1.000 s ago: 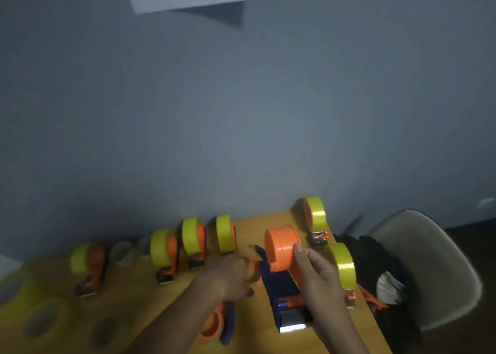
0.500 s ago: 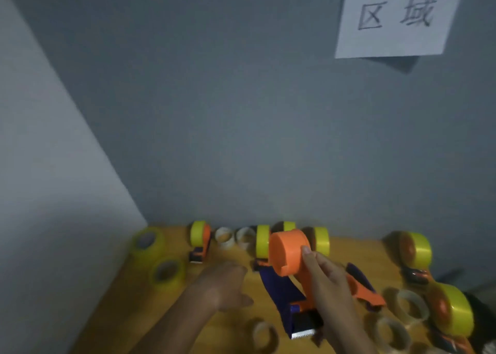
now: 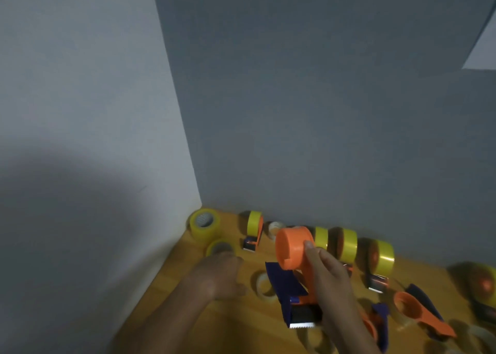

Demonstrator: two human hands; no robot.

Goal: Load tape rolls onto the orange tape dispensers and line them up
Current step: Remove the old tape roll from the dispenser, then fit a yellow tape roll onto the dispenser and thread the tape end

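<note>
Right hand [image 3: 331,278] grips an empty orange-and-blue plastic tape dispenser [image 3: 294,249]; left hand [image 3: 218,274], fingers hidden, reaches toward yellow tape rolls [image 3: 205,223] at the wooden bench's [image 3: 236,324] far-left corner, probably to pick one for loading.

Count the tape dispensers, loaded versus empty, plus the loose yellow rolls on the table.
Loaded dispensers: 5
Empty dispensers: 3, one held by the right hand
Loose yellow rolls: 2
Total: 10

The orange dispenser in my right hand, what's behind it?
Behind the orange dispenser, loaded yellow rolls line the wall. Its drum covers part of the nearest one.
</note>
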